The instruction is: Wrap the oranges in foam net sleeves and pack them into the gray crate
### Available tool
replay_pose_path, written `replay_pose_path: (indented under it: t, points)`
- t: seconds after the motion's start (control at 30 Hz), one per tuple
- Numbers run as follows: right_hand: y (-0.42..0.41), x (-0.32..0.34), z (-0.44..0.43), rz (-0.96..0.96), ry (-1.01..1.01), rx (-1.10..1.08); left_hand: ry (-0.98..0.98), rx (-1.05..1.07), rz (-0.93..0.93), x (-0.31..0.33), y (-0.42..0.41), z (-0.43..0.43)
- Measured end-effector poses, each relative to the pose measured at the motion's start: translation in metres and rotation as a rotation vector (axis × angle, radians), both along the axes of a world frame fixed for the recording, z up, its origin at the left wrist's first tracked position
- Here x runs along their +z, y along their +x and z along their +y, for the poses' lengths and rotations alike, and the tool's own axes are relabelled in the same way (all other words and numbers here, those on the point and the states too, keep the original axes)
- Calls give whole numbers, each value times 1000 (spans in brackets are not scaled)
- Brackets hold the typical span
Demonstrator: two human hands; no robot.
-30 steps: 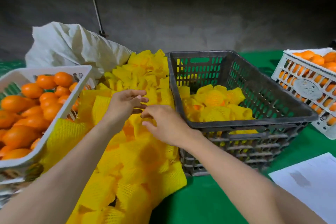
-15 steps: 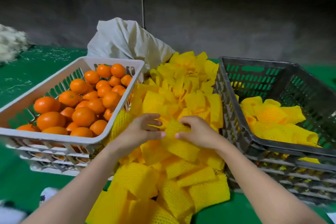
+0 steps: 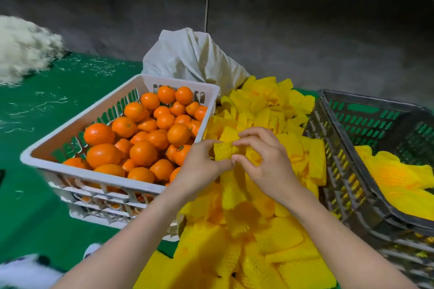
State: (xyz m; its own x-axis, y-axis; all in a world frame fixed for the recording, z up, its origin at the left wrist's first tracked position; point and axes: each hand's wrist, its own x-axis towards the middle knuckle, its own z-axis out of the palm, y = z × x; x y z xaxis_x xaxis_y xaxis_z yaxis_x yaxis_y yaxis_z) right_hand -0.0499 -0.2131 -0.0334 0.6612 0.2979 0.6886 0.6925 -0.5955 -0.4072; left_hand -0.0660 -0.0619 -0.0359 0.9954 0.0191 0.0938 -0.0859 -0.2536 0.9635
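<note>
Both hands are over the middle of the sleeve pile. The left hand and right hand each pinch the same foam sleeve, with the fingers curled onto its edges like they're trying to spread the mouth open. No orange is in hand yet. The loose oranges sit in the white crate just left of the pile, and the gray crate is just right of it with a few wrapped oranges in the bottom.

What could go sideways, imo:
- The net is soft and clingy, so pulling too hard at the mouth could tear it, or a second sleeve from the pile could come up stuck to it.
- Getting an orange takes one hand off, and then the sleeve could flop shut again.
- The pile leans right up against both crates, so loose sleeves could slide off the tabletop at its near end.

Hard to tell:
- Whether the sleeve's mouth is actually open, since the fingers cover it.
- How many wrapped oranges are in the gray crate, because it's cut off by the frame edge.
- What's in the white sack behind the pile, or what the fuzzy white heap far off to its left is.
</note>
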Motion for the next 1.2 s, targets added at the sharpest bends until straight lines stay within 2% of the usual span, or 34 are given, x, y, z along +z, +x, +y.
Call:
replay_pose_path:
  t: [0.07, 0.17, 0.27, 0.37, 0.4, 0.47, 0.63, 0.7, 0.77, 0.87, 0.97, 1.0, 1.13, 1.2]
  points:
    - [5, 2, 17, -113, -4, -11, -59, 58, 33, 5, 4, 12]
    - [13, 1, 45, -42, -33, 50, -67, 20, 66, 13, 12, 37]
    - [27, -1, 70, 108, 160, 19, -143, -119, 89, 23, 28, 72]
    - [39, -8, 103, 255, 410, -15, -246, 100, 87, 22, 63, 113]
    - [41, -12, 115, 293, 447, -8, -193, 185, 84, 19, 76, 123]
    - [42, -22, 135, 345, 432, 17, 34, 230, 90, 9, 101, 136]
    - [50, -38, 138, 390, 300, -6, 695, -31, 248, -20, 150, 128]
    - [49, -42, 135, 401, 235, -4, 821, -70, 304, -36, 162, 122]
    - [46, -43, 133, 399, 191, -13, 900, -20, 311, -51, 168, 121]
    - [45, -40, 129, 400, 156, 25, 947, 12, 293, -60, 172, 126]
    - [46, -36, 119, 418, 161, 50, 802, 43, 252, -51, 170, 130]
    - [45, -33, 115, 418, 174, 41, 671, 42, 230, -44, 167, 131]
    - [46, -14, 104, 410, 285, 55, -98, -100, 183, -10, 144, 133]
    - [46, -3, 101, 392, 371, 84, -325, -204, 174, 4, 127, 129]
